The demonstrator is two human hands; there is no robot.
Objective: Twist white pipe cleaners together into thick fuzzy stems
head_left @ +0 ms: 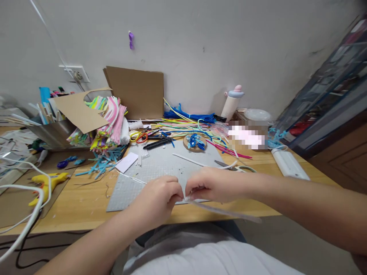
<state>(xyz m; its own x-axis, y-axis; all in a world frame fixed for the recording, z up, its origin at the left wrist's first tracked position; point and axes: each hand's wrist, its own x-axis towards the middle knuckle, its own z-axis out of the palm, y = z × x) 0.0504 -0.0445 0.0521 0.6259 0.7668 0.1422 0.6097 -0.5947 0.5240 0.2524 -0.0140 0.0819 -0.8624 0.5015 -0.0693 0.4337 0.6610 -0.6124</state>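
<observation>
Over the front edge of the grey cutting mat point(151, 164), my left hand point(163, 193) and my right hand point(213, 185) meet with fingertips pinched. Between them is a white pipe cleaner point(229, 212), whose loose end trails right past the table edge; its other end is hidden in the fingers. Another white pipe cleaner point(190, 160) lies on the mat beyond my right hand, close to scissors point(225, 165). Farther back, a blue pipe-cleaner flower point(195, 141) rests on a round brown piece.
A yellow glue gun point(50, 183) and white cables point(40, 198) are at the left. Bundled pastel pipe cleaners point(110, 122) stand near a metal holder point(51, 133). Cardboard point(140, 91) leans on the wall. A bottle point(231, 103) and a white device point(289, 164) are at the right.
</observation>
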